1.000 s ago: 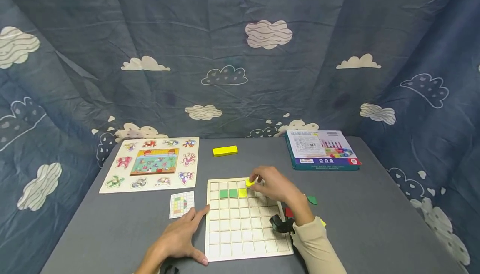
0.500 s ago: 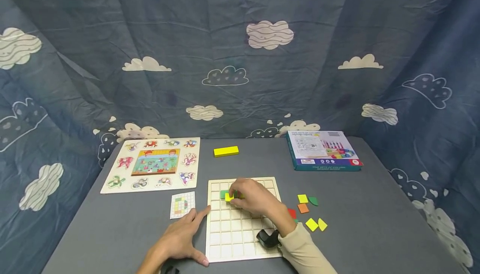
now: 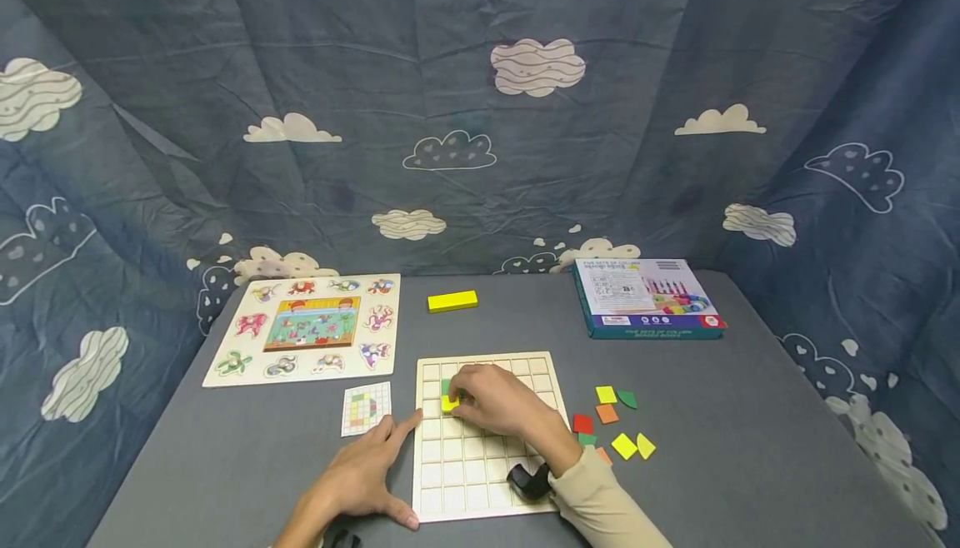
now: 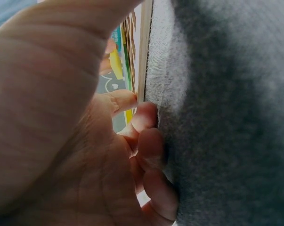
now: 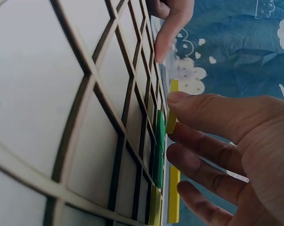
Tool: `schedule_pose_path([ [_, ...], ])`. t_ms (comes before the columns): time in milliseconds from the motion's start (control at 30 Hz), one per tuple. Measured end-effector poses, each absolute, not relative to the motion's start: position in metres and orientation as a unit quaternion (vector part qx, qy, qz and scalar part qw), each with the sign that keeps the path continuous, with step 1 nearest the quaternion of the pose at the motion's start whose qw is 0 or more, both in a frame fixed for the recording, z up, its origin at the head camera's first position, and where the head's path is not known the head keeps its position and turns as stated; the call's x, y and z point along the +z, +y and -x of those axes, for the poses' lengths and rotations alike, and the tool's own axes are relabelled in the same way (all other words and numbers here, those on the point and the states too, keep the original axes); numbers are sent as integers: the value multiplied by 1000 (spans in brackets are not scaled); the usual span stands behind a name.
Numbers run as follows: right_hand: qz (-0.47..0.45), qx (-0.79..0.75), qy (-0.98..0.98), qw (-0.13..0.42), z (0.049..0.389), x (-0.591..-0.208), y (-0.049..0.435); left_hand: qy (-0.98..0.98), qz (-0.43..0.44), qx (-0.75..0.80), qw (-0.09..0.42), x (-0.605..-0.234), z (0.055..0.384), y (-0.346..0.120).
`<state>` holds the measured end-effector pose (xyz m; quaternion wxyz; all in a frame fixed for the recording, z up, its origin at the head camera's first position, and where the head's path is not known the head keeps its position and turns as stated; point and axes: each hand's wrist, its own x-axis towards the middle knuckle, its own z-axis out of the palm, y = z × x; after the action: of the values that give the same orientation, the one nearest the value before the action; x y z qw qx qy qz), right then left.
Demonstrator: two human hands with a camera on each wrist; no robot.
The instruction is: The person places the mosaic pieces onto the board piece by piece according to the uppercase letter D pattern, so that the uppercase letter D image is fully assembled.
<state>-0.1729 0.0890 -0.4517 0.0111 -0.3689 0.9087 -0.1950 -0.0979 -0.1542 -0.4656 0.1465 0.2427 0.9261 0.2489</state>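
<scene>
My right hand (image 3: 498,402) pinches a yellow square tile (image 3: 449,405) between thumb and fingers, low over the upper left of a pale wooden grid board (image 3: 453,475). In the right wrist view that yellow tile stands on edge, slightly apart from the board's surface. Two green tiles (image 5: 158,168) and another yellow tile (image 5: 154,207) sit in the grid in a row; in the head view the hand hides most of them. My left hand (image 3: 363,469) rests at the board's left edge, thumb and index finger spread against it. Beside it lies a small pattern card (image 3: 366,409).
Right of the board lie loose tiles: yellow (image 3: 606,396), orange (image 3: 607,414), red (image 3: 582,423), green (image 3: 627,399) and others. Behind are a yellow bar (image 3: 452,301), a sea-animal puzzle board (image 3: 225,369) and a printed box (image 3: 648,298). A cloud-patterned cloth (image 3: 450,73) surrounds the table.
My right hand has carried the yellow tile from the board's top edge leftward and toward me, below the green tiles. The loose tiles at right have come into view. My left hand stays put.
</scene>
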Motion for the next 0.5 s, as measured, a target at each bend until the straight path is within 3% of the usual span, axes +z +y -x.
schedule_pose_path([
  [500,374,-171,912,11,169,-454,86,925,-238,251,158,-465,98,-153],
])
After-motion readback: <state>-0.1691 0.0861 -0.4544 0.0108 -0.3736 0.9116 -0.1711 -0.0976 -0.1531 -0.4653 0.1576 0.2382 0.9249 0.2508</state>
